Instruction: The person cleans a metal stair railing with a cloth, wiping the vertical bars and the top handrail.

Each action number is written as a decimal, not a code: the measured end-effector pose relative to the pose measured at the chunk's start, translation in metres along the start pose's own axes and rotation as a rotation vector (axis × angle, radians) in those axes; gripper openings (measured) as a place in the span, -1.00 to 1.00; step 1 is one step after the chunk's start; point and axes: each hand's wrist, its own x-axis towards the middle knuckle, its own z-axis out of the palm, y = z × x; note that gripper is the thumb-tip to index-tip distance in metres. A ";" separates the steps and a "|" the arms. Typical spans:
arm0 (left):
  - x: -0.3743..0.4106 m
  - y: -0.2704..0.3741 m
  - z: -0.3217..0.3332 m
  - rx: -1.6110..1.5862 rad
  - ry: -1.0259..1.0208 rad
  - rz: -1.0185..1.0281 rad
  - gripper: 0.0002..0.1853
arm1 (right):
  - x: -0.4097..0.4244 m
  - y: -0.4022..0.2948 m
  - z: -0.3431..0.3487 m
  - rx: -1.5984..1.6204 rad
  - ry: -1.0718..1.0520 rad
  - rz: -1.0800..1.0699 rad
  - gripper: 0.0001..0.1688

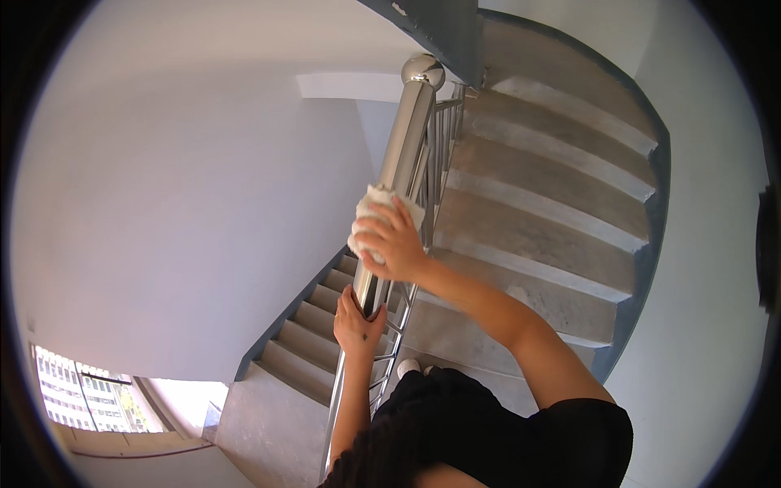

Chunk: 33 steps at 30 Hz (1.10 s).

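Note:
My right hand [393, 244] presses a pale, crumpled cloth [368, 213] against the top of a polished metal stair handrail [406, 134]. Nearer my body, my left hand [359, 323] wraps around the same rail from the left, its thumb and fingers on either side of the shiny tube. The part of the rail beneath the cloth is hidden. At its far end the rail carries a round metal ball [423, 72]. Thin metal balusters [444, 140] stand below and to the right of the rail.
Concrete steps [537, 235] curve along the right wall. To the left of the rail, another flight [314, 314] runs beside a pale wall [183, 213]. A window [91, 393] is at lower left. A dark-painted stair edge [439, 33] hangs over the ball.

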 end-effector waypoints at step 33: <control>0.032 0.034 0.008 -0.023 0.032 -0.011 -0.34 | 0.112 0.145 -0.044 -0.112 0.127 -0.019 -0.86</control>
